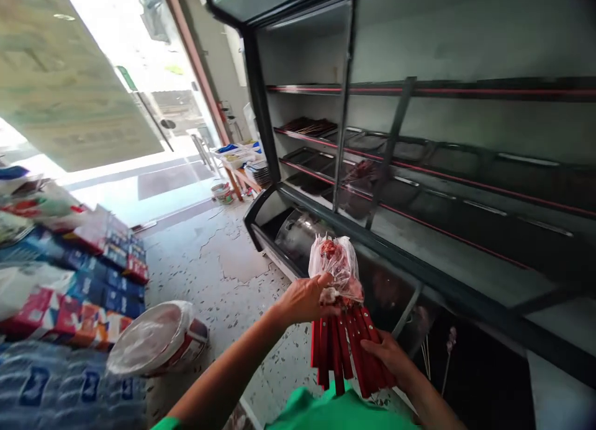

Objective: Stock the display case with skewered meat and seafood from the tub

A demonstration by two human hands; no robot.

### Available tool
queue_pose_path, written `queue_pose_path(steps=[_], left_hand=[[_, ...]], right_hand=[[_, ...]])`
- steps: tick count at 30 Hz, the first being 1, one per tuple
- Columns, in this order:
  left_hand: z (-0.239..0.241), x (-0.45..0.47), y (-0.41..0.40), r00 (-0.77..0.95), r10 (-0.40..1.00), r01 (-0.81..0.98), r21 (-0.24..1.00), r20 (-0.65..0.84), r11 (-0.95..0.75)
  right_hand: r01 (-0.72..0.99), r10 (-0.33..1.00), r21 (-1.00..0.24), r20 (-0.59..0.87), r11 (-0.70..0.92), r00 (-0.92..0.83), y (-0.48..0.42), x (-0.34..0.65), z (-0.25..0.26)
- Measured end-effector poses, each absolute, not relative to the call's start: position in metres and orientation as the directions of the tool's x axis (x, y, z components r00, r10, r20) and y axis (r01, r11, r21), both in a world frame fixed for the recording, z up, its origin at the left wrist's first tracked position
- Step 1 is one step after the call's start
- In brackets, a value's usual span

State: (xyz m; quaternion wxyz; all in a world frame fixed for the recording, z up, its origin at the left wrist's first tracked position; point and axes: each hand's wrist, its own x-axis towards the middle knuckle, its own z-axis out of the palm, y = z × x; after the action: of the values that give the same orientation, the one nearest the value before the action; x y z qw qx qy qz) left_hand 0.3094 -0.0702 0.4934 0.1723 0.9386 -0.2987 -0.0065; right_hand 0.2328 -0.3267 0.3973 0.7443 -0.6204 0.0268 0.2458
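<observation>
A bundle of red-handled skewers [347,349] with raw meat at the top stands upright before me. A thin clear plastic bag [336,265] covers the meat end. My left hand [305,298] pinches the bag where it gathers just above the handles. My right hand [388,355] is closed around the red handles from the right and below. Both hands hover in front of a tall dark display fridge [419,188].
The fridge shelves hold dark trays [310,126], some with skewers. Stacked drink cartons [102,275] and shrink-wrapped bottle packs [56,386] stand at left, with a plastic-covered round bucket [156,340] beside them. A speckled floor [223,275] leads to a bright glass doorway [139,107].
</observation>
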Motion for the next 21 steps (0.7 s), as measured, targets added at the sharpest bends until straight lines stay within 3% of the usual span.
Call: queue_pose_path(steps=[4,6,9,11,13,17,21], left_hand=[[0.501,0.326,-0.078,0.749,-0.636,-0.662,0.257,0.185,-0.704],[0.497,0.331,-0.080,0.761,-0.560,-0.646,0.308,0.328,-0.698],[0.488,0.332,-0.087,0.781,-0.328,-0.591,0.461,0.531,-0.662],[0.487,0.326,-0.092,0.788,-0.232,-0.578,0.556,0.570,-0.597],[0.490,0.314,-0.095,0.792,-0.227,-0.585,0.598,0.566,-0.547],[0.499,0.274,-0.099,0.697,-0.419,-0.700,0.427,0.582,-0.572],[0.481,0.249,-0.118,0.677,-0.459,-0.705,0.328,0.575,-0.628]], right_hand=[[-0.403,0.234,-0.893,-0.355,0.203,0.905,-0.345,0.199,0.400],[-0.391,0.201,-0.891,-0.349,0.231,0.915,-0.345,0.179,0.403],[-0.384,0.162,-0.883,-0.351,0.269,0.922,-0.340,0.153,0.417],[-0.377,0.128,-0.876,-0.354,0.300,0.926,-0.335,0.139,0.429],[-0.367,0.095,-0.873,-0.356,0.322,0.930,-0.332,0.127,0.439],[-0.361,0.032,-0.855,-0.377,0.372,0.926,-0.328,0.107,0.441],[-0.319,-0.049,-0.849,-0.372,0.421,0.927,-0.326,0.092,0.416]])
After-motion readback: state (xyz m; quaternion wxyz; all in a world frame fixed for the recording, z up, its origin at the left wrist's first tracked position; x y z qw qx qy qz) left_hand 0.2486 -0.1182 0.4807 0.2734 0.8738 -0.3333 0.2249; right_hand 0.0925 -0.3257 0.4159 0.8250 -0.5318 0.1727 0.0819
